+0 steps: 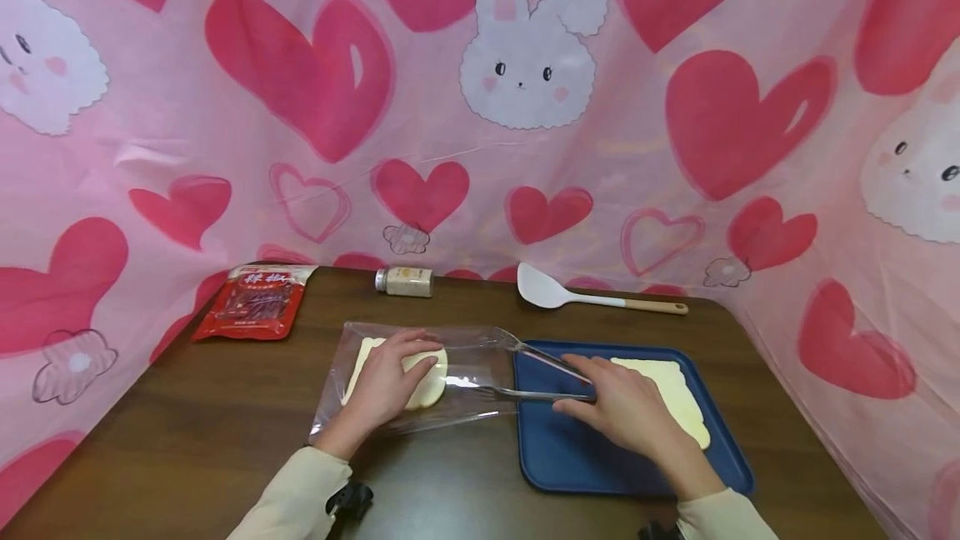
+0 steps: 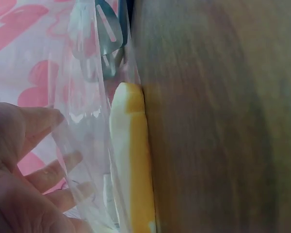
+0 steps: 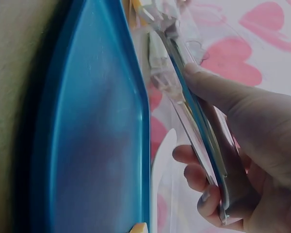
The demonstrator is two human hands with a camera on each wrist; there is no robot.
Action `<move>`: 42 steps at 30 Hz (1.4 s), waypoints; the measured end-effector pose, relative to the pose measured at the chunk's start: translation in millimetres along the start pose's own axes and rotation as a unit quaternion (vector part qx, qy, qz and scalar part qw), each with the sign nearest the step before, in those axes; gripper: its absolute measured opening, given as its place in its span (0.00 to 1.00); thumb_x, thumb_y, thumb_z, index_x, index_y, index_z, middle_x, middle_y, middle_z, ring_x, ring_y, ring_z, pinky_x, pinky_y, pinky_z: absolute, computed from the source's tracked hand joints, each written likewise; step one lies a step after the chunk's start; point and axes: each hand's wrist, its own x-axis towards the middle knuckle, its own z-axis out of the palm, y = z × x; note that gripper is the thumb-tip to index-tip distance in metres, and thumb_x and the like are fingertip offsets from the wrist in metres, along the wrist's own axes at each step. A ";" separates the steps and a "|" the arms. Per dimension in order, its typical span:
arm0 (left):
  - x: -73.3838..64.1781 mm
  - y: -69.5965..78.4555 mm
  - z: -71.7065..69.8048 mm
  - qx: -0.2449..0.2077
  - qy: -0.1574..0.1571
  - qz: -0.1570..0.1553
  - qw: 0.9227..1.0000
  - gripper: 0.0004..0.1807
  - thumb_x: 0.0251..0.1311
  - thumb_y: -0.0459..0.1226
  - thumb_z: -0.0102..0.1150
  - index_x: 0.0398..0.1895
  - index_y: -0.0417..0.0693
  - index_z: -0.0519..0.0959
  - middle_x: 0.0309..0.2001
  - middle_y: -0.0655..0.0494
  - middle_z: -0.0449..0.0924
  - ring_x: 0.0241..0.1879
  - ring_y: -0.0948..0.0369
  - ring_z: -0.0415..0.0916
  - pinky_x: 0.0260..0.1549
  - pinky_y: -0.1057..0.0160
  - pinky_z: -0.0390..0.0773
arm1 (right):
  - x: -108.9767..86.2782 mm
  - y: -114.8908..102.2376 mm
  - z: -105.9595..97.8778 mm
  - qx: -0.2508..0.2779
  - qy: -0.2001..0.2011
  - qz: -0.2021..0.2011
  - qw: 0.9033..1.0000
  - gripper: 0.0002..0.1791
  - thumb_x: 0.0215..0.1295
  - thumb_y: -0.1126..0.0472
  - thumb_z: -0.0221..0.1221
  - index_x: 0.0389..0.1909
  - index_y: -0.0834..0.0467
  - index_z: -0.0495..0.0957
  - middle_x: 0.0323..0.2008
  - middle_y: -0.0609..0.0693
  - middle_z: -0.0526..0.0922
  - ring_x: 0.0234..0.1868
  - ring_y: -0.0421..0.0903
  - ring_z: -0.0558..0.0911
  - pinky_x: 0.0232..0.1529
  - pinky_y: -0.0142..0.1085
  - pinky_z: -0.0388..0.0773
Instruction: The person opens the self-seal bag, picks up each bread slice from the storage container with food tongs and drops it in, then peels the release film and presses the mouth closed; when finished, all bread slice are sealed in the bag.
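Note:
A clear plastic bag [image 1: 465, 369] lies on the table with a pale bread slice [image 1: 430, 386] inside its left part. My left hand [image 1: 390, 377] is over the bag, its fingers spread loosely against the film; the left wrist view shows the fingertips touching the plastic above the bread slice [image 2: 131, 160]. Metal tongs [image 1: 543, 395] are in my right hand [image 1: 618, 402], gripped between thumb and fingers near the hinged end. Their arms stand apart, and the tips reach into the bag's right end. Nothing shows between the tips.
Under my right hand is a blue tray [image 1: 570, 461] with another bread slice [image 1: 678, 398] on its right side. Along the back lie a red packet [image 1: 255, 302], a small seasoning jar [image 1: 405, 282] and a white spatula [image 1: 551, 288]. A heart-patterned cloth [image 1: 420, 107] hangs behind the table.

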 end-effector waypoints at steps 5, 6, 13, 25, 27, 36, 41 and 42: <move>0.9 0.2 -0.5 0.003 -0.001 -0.010 1.000 0.10 0.66 0.35 0.70 0.49 0.47 0.91 0.62 0.38 0.84 0.65 0.38 0.79 0.65 0.34 0.74 | -10.4 3.3 -4.1 0.001 0.012 0.034 0.999 0.40 0.59 0.34 0.72 0.69 0.50 0.79 0.54 0.58 0.88 0.48 0.58 0.89 0.40 0.56 0.86; 1.0 0.3 -0.7 0.004 -0.001 -0.012 1.000 0.10 0.66 0.35 0.70 0.49 0.47 0.91 0.62 0.38 0.84 0.65 0.38 0.79 0.65 0.34 0.74 | -13.8 4.7 -5.8 0.006 0.014 0.041 0.999 0.41 0.59 0.35 0.72 0.69 0.51 0.79 0.55 0.59 0.88 0.50 0.59 0.88 0.42 0.58 0.86; 2.8 2.1 -1.9 0.006 -0.006 -0.021 1.000 0.11 0.65 0.35 0.70 0.50 0.46 0.91 0.63 0.37 0.84 0.66 0.37 0.78 0.66 0.32 0.71 | -48.9 27.8 -21.7 0.037 0.031 0.107 0.993 0.45 0.62 0.34 0.70 0.73 0.57 0.74 0.57 0.62 0.86 0.54 0.63 0.86 0.42 0.66 0.83; 4.7 6.3 1.1 0.014 -0.018 -0.018 1.000 0.10 0.65 0.35 0.69 0.48 0.44 0.91 0.63 0.38 0.83 0.67 0.38 0.78 0.67 0.32 0.68 | -125.2 88.1 -33.9 0.071 -0.055 0.264 0.960 0.50 0.71 0.30 0.59 0.72 0.69 0.61 0.44 0.58 0.83 0.41 0.52 0.82 0.39 0.55 0.82; 2.3 5.7 -0.4 0.016 -0.026 -0.024 0.999 0.10 0.66 0.35 0.69 0.48 0.45 0.91 0.64 0.38 0.82 0.68 0.37 0.76 0.68 0.31 0.67 | -137.1 94.7 -29.8 0.080 -0.074 0.288 0.952 0.50 0.71 0.31 0.59 0.70 0.70 0.59 0.42 0.60 0.83 0.40 0.52 0.81 0.39 0.54 0.82; -2.7 2.9 -5.8 0.017 -0.038 -0.031 0.999 0.10 0.68 0.35 0.68 0.48 0.46 0.91 0.65 0.37 0.81 0.69 0.34 0.74 0.69 0.24 0.61 | -175.0 102.7 -6.7 0.114 -0.091 0.377 0.915 0.52 0.72 0.29 0.56 0.64 0.75 0.57 0.41 0.73 0.82 0.36 0.58 0.83 0.41 0.57 0.83; 1.9 5.3 -4.8 0.013 -0.043 -0.034 0.998 0.10 0.68 0.35 0.67 0.49 0.45 0.90 0.66 0.37 0.81 0.70 0.33 0.72 0.71 0.26 0.61 | -179.7 97.9 1.5 0.123 -0.073 0.388 0.910 0.51 0.71 0.29 0.57 0.64 0.75 0.60 0.41 0.73 0.84 0.36 0.58 0.85 0.38 0.52 0.82; 2.8 5.8 -4.3 0.013 -0.045 -0.034 0.998 0.10 0.68 0.35 0.67 0.49 0.45 0.90 0.66 0.37 0.81 0.71 0.33 0.71 0.71 0.26 0.61 | -180.3 96.0 3.2 0.121 -0.072 0.390 0.910 0.51 0.71 0.29 0.57 0.64 0.75 0.60 0.41 0.72 0.84 0.36 0.58 0.86 0.37 0.51 0.82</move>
